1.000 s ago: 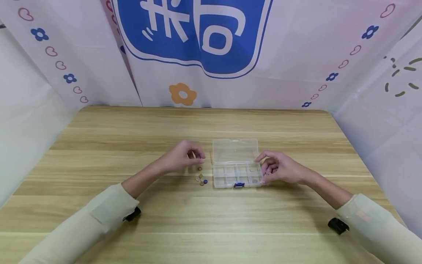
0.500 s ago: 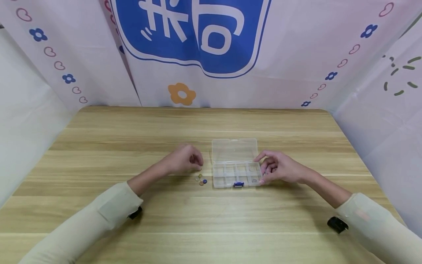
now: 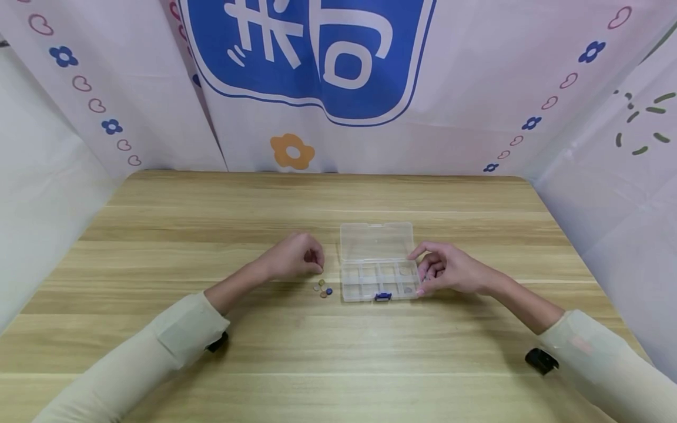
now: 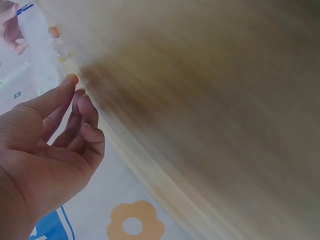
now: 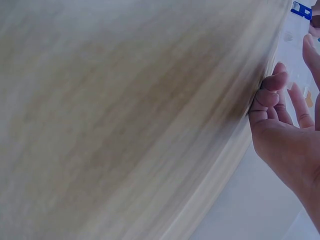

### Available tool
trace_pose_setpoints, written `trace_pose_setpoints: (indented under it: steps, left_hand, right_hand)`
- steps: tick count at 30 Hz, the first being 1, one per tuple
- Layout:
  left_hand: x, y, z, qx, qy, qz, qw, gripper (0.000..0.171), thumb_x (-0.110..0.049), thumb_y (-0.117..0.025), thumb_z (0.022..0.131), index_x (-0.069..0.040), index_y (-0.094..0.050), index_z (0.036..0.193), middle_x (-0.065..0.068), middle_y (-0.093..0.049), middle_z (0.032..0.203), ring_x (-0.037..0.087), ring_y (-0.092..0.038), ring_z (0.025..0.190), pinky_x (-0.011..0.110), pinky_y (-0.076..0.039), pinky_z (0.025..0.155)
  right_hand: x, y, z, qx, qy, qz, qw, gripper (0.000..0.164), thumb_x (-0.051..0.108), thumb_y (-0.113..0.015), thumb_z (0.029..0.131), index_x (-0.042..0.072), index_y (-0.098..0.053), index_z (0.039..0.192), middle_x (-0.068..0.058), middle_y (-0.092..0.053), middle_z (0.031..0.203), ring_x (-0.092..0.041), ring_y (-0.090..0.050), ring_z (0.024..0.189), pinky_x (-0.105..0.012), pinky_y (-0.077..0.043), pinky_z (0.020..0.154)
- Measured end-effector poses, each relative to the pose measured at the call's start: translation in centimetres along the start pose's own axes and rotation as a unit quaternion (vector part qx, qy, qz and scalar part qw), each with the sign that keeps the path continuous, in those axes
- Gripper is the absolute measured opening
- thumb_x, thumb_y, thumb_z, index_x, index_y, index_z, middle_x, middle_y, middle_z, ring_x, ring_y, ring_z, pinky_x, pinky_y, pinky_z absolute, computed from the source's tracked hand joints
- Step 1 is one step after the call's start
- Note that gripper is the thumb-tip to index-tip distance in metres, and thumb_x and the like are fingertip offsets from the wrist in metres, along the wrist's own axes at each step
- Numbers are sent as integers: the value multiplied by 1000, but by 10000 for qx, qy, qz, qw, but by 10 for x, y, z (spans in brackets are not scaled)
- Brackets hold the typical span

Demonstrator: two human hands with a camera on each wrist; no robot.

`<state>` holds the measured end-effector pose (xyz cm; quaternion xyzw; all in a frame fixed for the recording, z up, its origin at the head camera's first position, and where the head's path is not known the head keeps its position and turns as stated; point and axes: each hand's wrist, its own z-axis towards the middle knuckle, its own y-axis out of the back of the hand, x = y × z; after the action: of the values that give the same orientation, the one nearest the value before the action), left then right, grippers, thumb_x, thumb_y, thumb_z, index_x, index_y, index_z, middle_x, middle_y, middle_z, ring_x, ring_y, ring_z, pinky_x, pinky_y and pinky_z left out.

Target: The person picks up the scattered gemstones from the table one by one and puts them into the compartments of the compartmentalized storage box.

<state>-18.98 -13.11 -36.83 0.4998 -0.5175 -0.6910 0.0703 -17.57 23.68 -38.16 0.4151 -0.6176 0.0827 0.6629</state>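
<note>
My left hand (image 3: 296, 255) is low over the table, left of a clear plastic compartment box (image 3: 359, 288). Its thumb and index finger pinch a small orange round piece (image 4: 75, 78), mostly covered by the fingertips. Just in front of that hand lie a yellowish piece (image 3: 321, 282), a pale clear one (image 3: 317, 287), an orange-brown one (image 3: 324, 295) and a blue one (image 3: 329, 291). The box's lid (image 3: 376, 241) is raised and tipped back. At the right end, my right hand (image 3: 452, 270) holds the box between thumb and index finger, other fingers curled.
A blue latch (image 3: 383, 296) is on the box's front edge. Small pale pieces (image 3: 408, 289) sit in its right-hand compartments. The wooden table (image 3: 338, 364) runs back to a printed cloth (image 3: 449, 135). Black devices (image 3: 542, 361) are strapped under both sleeves.
My left hand has moved down and toward me onto the small orange piece that lay behind the others, and now pinches it. The right hand and the box have stayed put.
</note>
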Motion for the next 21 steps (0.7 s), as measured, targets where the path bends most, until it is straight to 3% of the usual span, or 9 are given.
trace_pose_setpoints:
  steps: [12, 21]
  left_hand:
    - [-9, 3, 4, 5, 106, -232, 9997, 12, 1, -78, 89, -6, -72, 82, 0, -70, 81, 12, -65, 78, 27, -57, 75]
    - [-12, 4, 6, -82, -156, -105, 9998, 3, -2, -76, 92, -4, -78, 90, -1, -74, 84, 10, -64, 76, 27, -54, 70]
  right_hand:
    - [1, 0, -1, -18, -124, 10, 9999, 57, 3, -89, 79, -7, -57, 126, -14, -67, 90, -15, -62, 76, -23, -54, 68]
    - [0, 0, 0, -7, -120, -17, 9999, 57, 3, -89, 80, -6, -57, 125, -13, -66, 90, -14, -61, 75, -23, -53, 67]
